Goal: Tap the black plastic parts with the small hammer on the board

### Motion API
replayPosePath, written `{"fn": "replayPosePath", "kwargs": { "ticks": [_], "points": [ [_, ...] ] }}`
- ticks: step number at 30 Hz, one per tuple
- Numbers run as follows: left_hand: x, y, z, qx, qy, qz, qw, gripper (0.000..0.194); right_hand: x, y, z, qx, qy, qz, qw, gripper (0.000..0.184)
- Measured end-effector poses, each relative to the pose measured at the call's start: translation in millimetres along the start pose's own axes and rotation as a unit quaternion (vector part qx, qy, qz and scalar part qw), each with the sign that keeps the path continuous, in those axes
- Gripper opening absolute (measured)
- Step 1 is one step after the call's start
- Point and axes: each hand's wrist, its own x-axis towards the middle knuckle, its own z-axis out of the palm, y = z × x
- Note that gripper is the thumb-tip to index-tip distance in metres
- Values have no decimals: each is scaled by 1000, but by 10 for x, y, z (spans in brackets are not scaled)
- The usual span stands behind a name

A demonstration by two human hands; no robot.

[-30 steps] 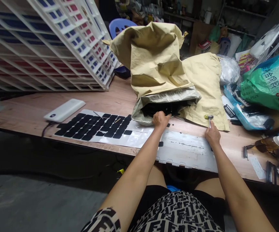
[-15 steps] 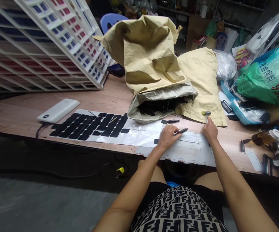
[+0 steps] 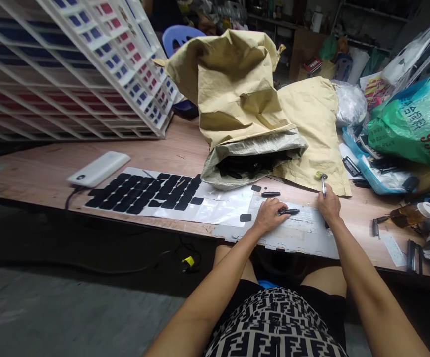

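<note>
My left hand rests on a grey worn mat at the table's front edge, fingers closed round a slim black part that lies flat on the mat. My right hand is closed on the handle of a small hammer, whose metal head points away from me. Another black stick-shaped part and two small black pads lie just beyond my left hand. Behind them a tan sack lies open, with several black parts in its mouth.
A white sheet with rows of black pads lies left of the mat, beside a white power bank. A tilted white rack fills the left. A green bag, a blue tray and tools crowd the right side of the wooden table.
My left hand left the sack's mouth and came back to the mat holding a black part, which now lies flat there. My right hand stayed on the hammer.
</note>
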Motion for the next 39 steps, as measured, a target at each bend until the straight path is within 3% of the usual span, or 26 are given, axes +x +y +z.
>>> {"fn": "replayPosePath", "kwargs": {
  "ticks": [4, 7, 10, 15, 31, 34, 39],
  "points": [
    [9, -12, 3, -10, 0, -5, 1000, 17, -414, 6, -146, 144, 11, -86, 986, 52],
    [11, -32, 12, -17, 5, -10, 1000, 19, -848, 15, -209, 226, -71, -128, 963, 53],
    [7, -45, 21, -15, 9, -11, 1000, 22, -1188, 15, -207, 243, -123, -158, 949, 52],
    [-1, -46, 26, -3, 15, 3, 1000, 23, -1388, 1, -97, 243, -121, -203, 941, 49],
    [5, -27, 24, 9, 13, 3, 1000, 23, -1317, 94, -71, 216, -109, -140, 960, 51],
    [14, -42, 36, 5, 13, 9, 1000, 22, -1057, 110, -79, 192, -54, -113, 973, 51],
    [14, -38, 34, -6, 24, 7, 1000, 21, -321, 114, -35, 98, 45, -70, 992, 49]
  ]
}}
